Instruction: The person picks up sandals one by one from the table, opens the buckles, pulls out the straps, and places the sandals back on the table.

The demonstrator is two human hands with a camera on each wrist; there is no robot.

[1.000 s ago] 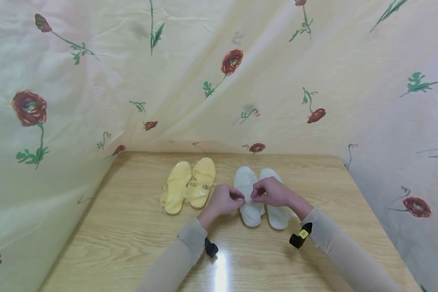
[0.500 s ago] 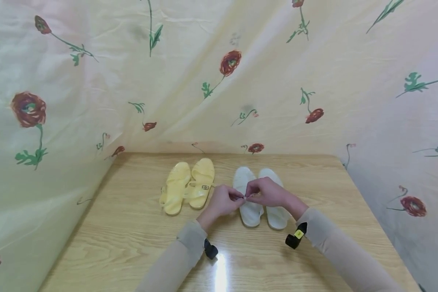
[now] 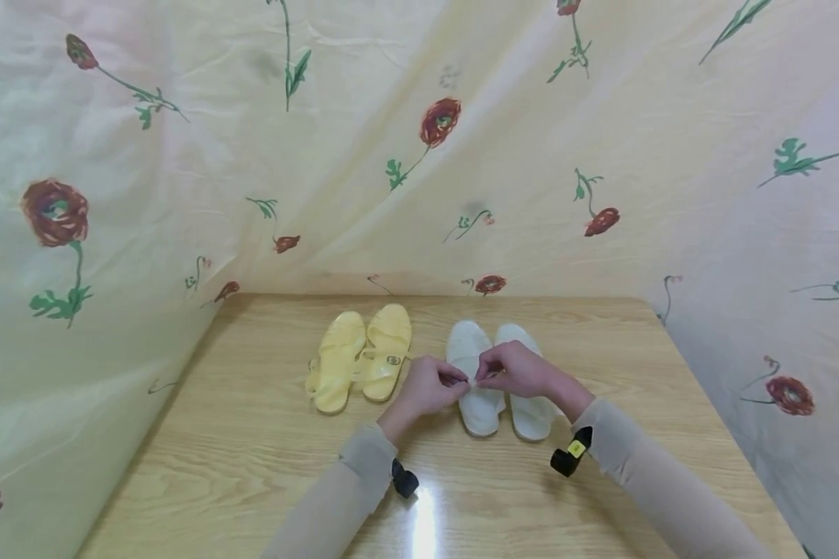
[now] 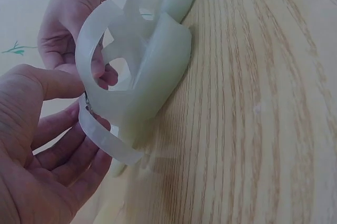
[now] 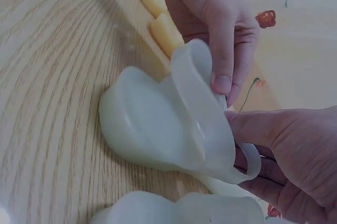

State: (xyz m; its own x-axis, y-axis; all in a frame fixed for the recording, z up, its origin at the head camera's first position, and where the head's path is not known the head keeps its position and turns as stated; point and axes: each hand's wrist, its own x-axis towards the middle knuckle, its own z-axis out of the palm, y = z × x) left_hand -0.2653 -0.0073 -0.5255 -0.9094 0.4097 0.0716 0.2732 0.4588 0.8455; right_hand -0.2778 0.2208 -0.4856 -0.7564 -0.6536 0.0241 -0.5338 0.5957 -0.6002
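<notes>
Two white sandals stand side by side, and both hands meet over the left one (image 3: 480, 411); the other white sandal (image 3: 531, 418) is partly under the right forearm. My left hand (image 3: 429, 386) pinches the strap at a small metal buckle (image 4: 88, 104), seen in the left wrist view. My right hand (image 3: 517, 369) has thumb and fingers together on the same strap, close to the left fingertips. The pale strap (image 5: 210, 134) loops up from the sole in the right wrist view. Exactly how the strap end sits in the buckle is hidden by the fingers.
A pair of yellow sandals (image 3: 337, 365) lies left of the white pair on the wooden table (image 3: 252, 450). Floral cloth (image 3: 349, 155) hangs behind the table and along both sides.
My right hand moved left to meet the left fingertips, then drew slightly back right. The left hand and the sandals have hardly moved.
</notes>
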